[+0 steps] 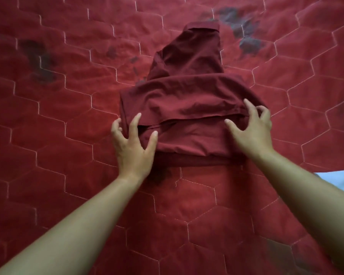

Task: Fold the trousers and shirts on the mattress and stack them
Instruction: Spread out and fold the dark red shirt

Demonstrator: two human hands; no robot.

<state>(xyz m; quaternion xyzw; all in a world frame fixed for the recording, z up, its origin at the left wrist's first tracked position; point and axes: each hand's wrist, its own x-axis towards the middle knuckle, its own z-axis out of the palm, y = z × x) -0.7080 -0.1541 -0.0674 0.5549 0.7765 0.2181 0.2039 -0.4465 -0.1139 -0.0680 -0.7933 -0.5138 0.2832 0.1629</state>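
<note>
Judged from the task, the step in hand is flattening a fold. It would go best if the fingertips pressed evenly along the folded band, kept its two loose edges lined up, and smoothed the wrinkles outward before the next fold.

The left hand's (134,147) fingers (136,119) are spread wide and bent like a claw. The forefinger and thumb tips rest on top of the cloth, and the outer fingers sit at its left edge. They do not appear to close round anything. The right hand (253,130) mirrors this at the right end. Its thumb and forefinger are stretched apart with their tips on the cloth, while the other fingers curl more tightly near the edge. Whether those pinch a bit of cloth cannot be told.

Both hands rest on a dark red garment (187,104), partly folded. A wide band lies crosswise nearest the person, and a narrower part runs away from them to a hemmed end. It cannot be told whether it is trousers or a shirt.

The garment lies in the middle of a red quilted mattress (68,96) stitched in hexagons and marked with dark stains (244,36). A pale blue patch (338,181) shows at the right edge. Bare forearms reach in from below.
</note>
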